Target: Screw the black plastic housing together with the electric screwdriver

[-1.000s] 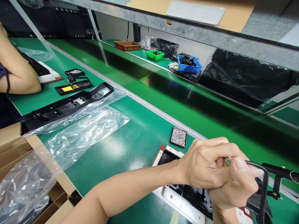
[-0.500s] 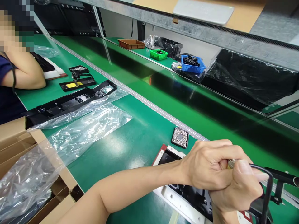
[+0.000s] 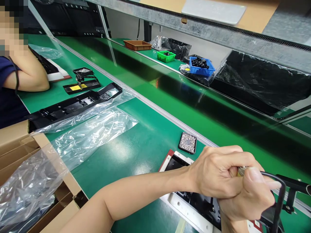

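Note:
My left hand (image 3: 218, 171) and my right hand (image 3: 255, 191) are closed together, one against the other, around an electric screwdriver (image 3: 241, 171). Only a small metallic, yellowish part of it shows between the fingers; its body and tip are hidden. A black cord (image 3: 282, 191) curves down beside my right hand. Below the hands lies a long black plastic housing (image 3: 204, 208), set in a white fixture (image 3: 178, 204) with a red end. My left forearm crosses over it and hides part. Just beyond the fixture is a small black tray of silvery screws (image 3: 188, 142).
Clear plastic film (image 3: 94, 132) and an open cardboard box (image 3: 55, 158) lie to the left. Further off are another black housing (image 3: 75, 105) and a co-worker's arm (image 3: 31, 72). Bins of parts, one blue (image 3: 201, 69), stand beyond the green belt (image 3: 155, 87). A black stand (image 3: 291, 194) is at right.
The view has shifted very slightly. Both hands keep the same grip at nearly the same place, and the items on the table have not moved.

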Tool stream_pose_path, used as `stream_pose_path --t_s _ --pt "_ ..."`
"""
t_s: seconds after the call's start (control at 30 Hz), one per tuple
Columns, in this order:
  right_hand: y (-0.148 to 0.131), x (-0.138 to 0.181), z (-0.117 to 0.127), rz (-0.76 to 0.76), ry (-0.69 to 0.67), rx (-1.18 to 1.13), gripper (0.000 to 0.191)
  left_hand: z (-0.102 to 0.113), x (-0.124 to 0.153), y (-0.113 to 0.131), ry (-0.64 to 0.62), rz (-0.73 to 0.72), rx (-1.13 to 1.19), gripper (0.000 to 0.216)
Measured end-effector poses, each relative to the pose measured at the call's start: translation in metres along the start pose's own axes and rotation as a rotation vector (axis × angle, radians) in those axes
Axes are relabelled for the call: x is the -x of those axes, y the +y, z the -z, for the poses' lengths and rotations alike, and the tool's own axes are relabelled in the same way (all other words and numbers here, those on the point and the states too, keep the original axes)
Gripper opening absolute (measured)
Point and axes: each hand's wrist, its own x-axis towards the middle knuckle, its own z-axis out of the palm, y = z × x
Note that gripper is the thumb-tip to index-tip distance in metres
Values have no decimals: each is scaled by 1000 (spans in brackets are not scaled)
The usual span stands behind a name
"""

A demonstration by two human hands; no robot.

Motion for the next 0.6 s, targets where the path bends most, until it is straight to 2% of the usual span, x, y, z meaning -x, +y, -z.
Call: stream_pose_path --t_s 0.33,0.5,0.6 --pt "6 2 6 -6 9 32 54 1 1 1 -16 46 -14 24" --pt "10 1 10 35 -54 4 67 0 1 0 7 -9 6 23" --pt "13 -1 14 13 -93 -20 67 0 1 1 8 -3 4 20"
